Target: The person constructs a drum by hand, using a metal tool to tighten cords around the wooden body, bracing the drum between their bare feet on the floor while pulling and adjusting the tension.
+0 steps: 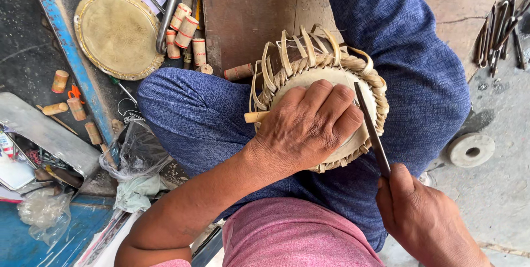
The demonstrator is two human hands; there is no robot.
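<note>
— Drum [309, 79] position?
— On my lap, between my knees. My left hand [309, 126] lies spread flat on its skin.
— Right hand [422, 220]?
— Fist closed around a rod [371, 126], tip at the braided rim.

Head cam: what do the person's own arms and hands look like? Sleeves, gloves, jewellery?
Both hands are bare: no gloves, rings, watch or bands visible. The left hand leads to a forearm that is uncovered for its whole visible length. The right hand shows only to the wrist, with no cuff in view. No markings visible.
</note>
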